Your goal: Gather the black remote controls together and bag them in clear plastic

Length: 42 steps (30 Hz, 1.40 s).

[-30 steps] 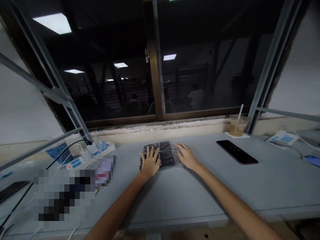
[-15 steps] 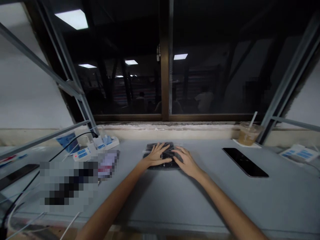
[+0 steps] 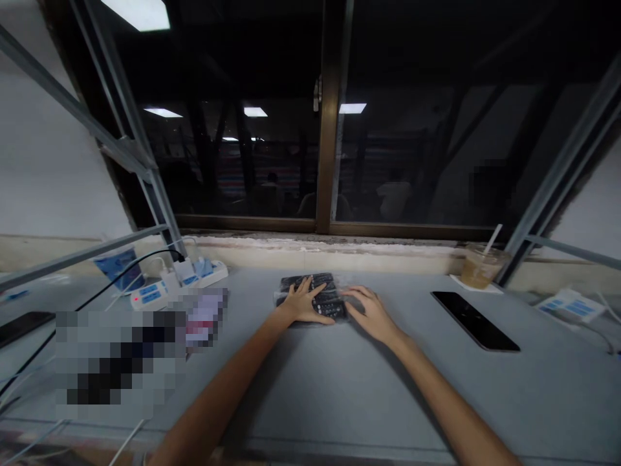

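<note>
A flat black item (image 3: 327, 309) with rows of small light marks, like keys or buttons, lies on the grey desk, covered in clear crinkled plastic film (image 3: 285, 296). On top of it my left hand (image 3: 301, 304) rests palm down, fingers spread. My right hand (image 3: 371, 314) is at the item's right edge, its fingers loosely bent and the thumb apart from them. Its fingertips are by the edge of the film; whether they pinch any of it is hard to see.
A black phone (image 3: 475, 321) and a drink cup with a straw (image 3: 479, 266) are on the right. At left stand a power strip (image 3: 150, 296) with plugs and cables, a blue container (image 3: 119, 268) and a blurred-out patch. Metal posts and a dark window (image 3: 242, 162) rise behind.
My right hand has drawn a little to the right, off the item to its edge. More of the black item shows. My left hand stays on top; the view has shifted slightly.
</note>
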Available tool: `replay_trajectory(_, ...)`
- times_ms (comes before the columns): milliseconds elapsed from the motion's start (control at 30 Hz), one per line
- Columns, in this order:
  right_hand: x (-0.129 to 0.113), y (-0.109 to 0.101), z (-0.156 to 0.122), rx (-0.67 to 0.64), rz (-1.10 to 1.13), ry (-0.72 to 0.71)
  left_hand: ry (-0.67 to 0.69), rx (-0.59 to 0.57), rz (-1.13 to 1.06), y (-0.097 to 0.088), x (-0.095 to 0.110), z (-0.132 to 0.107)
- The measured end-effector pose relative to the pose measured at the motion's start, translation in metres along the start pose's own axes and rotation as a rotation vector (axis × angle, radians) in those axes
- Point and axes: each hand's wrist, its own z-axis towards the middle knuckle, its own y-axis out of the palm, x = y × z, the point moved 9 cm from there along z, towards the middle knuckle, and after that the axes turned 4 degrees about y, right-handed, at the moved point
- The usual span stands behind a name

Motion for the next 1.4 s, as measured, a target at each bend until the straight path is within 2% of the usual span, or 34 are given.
replay_trajectory(133, 0.012, 0.003, 0.001, -0.003, -0.026, 0.002, -0.156, 0.046, 0.000, -0.003, -0.014, -0.007)
replay_trajectory(367, 0.016, 0.009, 0.003, -0.047, -0.018, -0.006, -0.473, 0.132, 0.033, -0.015, -0.068, -0.028)
replay_trajectory(567, 0.013, 0.014, 0.001, -0.084, 0.000, -0.022, -0.518, 0.210, 0.035, -0.028, -0.111, -0.035)
replay_trajectory(667, 0.009, 0.015, -0.001, -0.100, 0.014, -0.030, -0.495, 0.284, 0.044, -0.037, -0.119, -0.037)
replay_trajectory(733, 0.006, 0.015, -0.002, -0.118, 0.018, -0.035, -0.384, 0.370, 0.112, -0.046, -0.107, -0.036)
replay_trajectory(800, 0.003, 0.016, -0.003, -0.135, 0.019, -0.038, -0.244, 0.407, 0.178, -0.049, -0.088, -0.034)
replay_trajectory(933, 0.003, 0.019, -0.003, -0.141, 0.021, -0.031, -0.134, 0.335, 0.148, -0.038, -0.062, -0.030)
replay_trajectory(1067, 0.008, 0.020, -0.002, -0.129, -0.005, -0.007, 0.018, 0.324, 0.129, -0.031, -0.030, -0.026)
replay_trajectory(1267, 0.018, 0.007, 0.002, -0.018, -0.065, 0.122, 0.230, 0.285, 0.070, -0.020, 0.023, -0.027)
replay_trajectory(1400, 0.027, 0.000, 0.005, 0.056, 0.066, 0.177, 0.294, 0.271, 0.088, -0.018, 0.043, -0.031)
